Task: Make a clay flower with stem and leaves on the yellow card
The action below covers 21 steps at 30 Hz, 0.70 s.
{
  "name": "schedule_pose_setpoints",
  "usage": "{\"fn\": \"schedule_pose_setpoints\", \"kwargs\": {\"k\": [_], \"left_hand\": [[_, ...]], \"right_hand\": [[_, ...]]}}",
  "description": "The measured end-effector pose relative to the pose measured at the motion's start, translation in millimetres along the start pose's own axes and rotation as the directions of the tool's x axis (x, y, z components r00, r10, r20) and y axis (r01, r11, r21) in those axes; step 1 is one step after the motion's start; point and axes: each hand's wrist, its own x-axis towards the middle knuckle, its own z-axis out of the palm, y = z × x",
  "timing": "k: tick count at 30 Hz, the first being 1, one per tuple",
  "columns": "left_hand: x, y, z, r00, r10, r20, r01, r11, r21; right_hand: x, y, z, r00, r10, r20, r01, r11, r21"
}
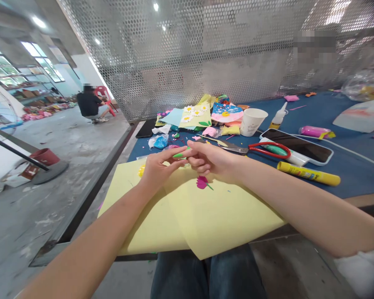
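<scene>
My left hand and my right hand meet above a pale yellow sheet. Between their fingertips is a small, slim green piece of modelling clay; a bit of the same green shows at my right thumb. The fingers of my right hand are curled in, and those of my left are bent in a pinch. Just below them on the sheet lies a magenta clay flower with a green stem. A yellow clay piece is partly hidden behind my left hand.
Red-handled scissors, a yellow glue stick, a phone, a paper cup and a glue bottle stand or lie right. Daisy-decorated card and clay packets lie behind. Perforated metal panel rises beyond; a person sits far left.
</scene>
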Motion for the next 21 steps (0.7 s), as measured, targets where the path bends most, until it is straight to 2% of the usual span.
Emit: {"fn": "schedule_pose_setpoints", "kwargs": {"k": [8,14,21], "left_hand": [[0,3,-1.9,0.992,0.12,-0.045,-0.121,0.992,-0.025],[-1,2,-1.0,0.99,0.138,-0.027,-0.138,0.99,0.007],[-1,-3,1.0,0.969,0.245,0.023,-0.246,0.968,0.049]], "right_hand": [[-3,-1,7,1.0,0.006,0.022,-0.005,0.999,-0.041],[-3,2,5,1.0,-0.029,-0.011,0.028,0.995,-0.101],[2,10,7,0.984,-0.106,-0.146,0.062,0.96,-0.274]]}}
